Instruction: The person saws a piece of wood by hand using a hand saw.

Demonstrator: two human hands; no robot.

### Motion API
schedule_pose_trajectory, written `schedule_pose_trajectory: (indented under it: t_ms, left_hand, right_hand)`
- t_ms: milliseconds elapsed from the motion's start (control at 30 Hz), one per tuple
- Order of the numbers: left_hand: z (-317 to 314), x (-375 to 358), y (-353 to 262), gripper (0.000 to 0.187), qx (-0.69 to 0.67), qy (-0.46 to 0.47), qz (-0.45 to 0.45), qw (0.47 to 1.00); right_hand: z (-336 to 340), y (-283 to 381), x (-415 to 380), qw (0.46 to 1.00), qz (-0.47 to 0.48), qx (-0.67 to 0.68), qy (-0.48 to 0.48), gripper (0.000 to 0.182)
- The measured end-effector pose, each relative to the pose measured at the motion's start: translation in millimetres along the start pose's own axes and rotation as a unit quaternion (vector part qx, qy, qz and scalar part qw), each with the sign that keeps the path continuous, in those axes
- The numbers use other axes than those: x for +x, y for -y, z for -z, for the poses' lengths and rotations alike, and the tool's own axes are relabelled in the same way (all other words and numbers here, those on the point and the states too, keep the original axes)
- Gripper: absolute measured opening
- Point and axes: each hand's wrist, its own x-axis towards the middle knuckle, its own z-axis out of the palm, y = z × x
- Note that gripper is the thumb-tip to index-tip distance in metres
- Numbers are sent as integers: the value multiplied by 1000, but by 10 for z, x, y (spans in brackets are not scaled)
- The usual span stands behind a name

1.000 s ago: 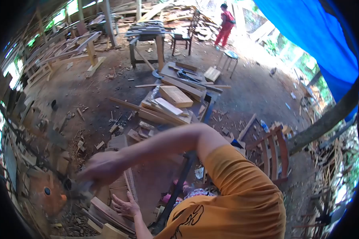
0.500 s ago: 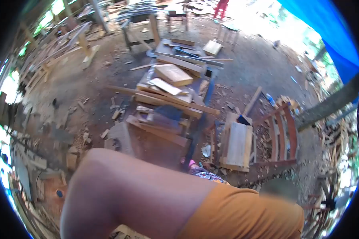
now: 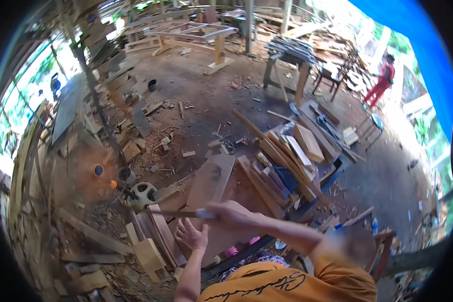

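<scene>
My left hand (image 3: 191,235) is open, fingers spread and thumb out to the right, beside a long reddish-brown board (image 3: 166,236). My right hand (image 3: 231,216) is closed in a fist around a long, thin tool (image 3: 173,213); its exact kind I cannot tell. The narrow dark part of this tool points left, passing just above my left fingertips, and a greyish section shows close to the fist. Ahead of both hands lies a wide flat plank (image 3: 211,181). A pale wooden block (image 3: 149,254) sits left of my left forearm.
Boards are stacked (image 3: 292,156) at front right. A light wheel-like part (image 3: 143,195) and an orange-tipped item (image 3: 114,184) lie to the left among wood scraps. Farther off stand a wooden frame (image 3: 191,32), a loaded trestle (image 3: 289,50) and a person in red (image 3: 382,83).
The view has swung left, so the board stack now sits farther right. One bent arm filled the foreground before; now both my hands show low in the middle, the right holding the thin tool.
</scene>
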Motion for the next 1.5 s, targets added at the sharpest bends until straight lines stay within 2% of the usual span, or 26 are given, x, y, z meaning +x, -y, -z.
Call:
schedule_pose_trajectory:
  t_ms: [67,100,167,367,400,467,500,533,600,733,833,900,933,967,1000,1067,1167,1233,1267,1367,1433,1500]
  left_hand:
    - [40,55,-77,83,-20,-11,18,1000]
    - [81,36,-77,83,-31,-12,16,999]
    - [47,-7,-39,83,-24,-12,20,999]
    - [6,27,-37,83,-50,-32,16,998]
    - [4,43,-58,85,-65,12,52,996]
    - [-440,18,105,84,-13,-3,80,997]
    - [-260,-33,61,85,-30,9,87,996]
    - [-88,54,-54,85,-51,11,95,994]
    - [-125,22,-63,85,5,-1,114,993]
    - [-104,59,-89,85,26,12,154,988]
    - [-126,110,-55,86,46,50,152,986]
    - [56,191,-86,88,18,140,166,976]
    - [131,256,-87,95,-12,159,176,971]
    - [-33,338,85,95,-11,157,181,971]
    - [-369,434,405,102,-106,223,161,956]
    - [-698,629,782,109,-200,285,136,927]
    - [-723,843,789,122,-258,394,99,877]
    - [-231,866,447,77,-243,329,84,909]
    - [-142,871,336,77,-248,331,80,907]
    - [87,824,206,114,-118,363,133,915]
    - [251,801,107,114,-114,358,132,918]
    - [347,761,8,114,-108,353,129,920]
  right_hand:
    - [-25,-399,-383,997,-42,47,-50,23]
    - [-73,-531,-535,997,-43,47,-36,23]
    - [-140,-735,-832,984,-76,40,-155,25]
    - [-91,-1133,-1384,971,-158,7,-178,25]
    - [-42,-1180,-1445,973,-160,8,-165,25]
    - [-55,-1257,-1554,973,-133,4,-189,24]
    - [-69,-1283,-1611,965,-180,10,-188,22]
    - [-93,-1401,-1655,967,-168,16,-192,20]
    - [-139,-1514,-1815,972,-159,28,-173,18]
    - [-102,-1608,-1936,971,-164,58,-166,18]
    - [-147,-1763,-2045,973,-158,53,-161,19]
    - [-169,-1818,-2093,976,-143,44,-157,20]
    - [-177,-1821,-2104,973,-146,60,-166,21]
    - [-188,-1821,-2099,970,-148,78,-175,21]
    - [-183,-1803,-2088,971,-145,79,-173,21]
    - [-143,-1742,-2087,955,-195,140,-173,21]
    - [-66,-1741,-2089,955,-199,123,-181,20]
    - [11,-1704,-2102,956,-202,97,-189,19]
    - [33,-1686,-2124,953,-211,100,-195,18]
    - [46,-1680,-2141,948,-222,109,-199,16]
    - [17,-1706,-2122,931,-223,167,-234,18]
    - [-24,-1773,-2089,932,-224,163,-234,18]
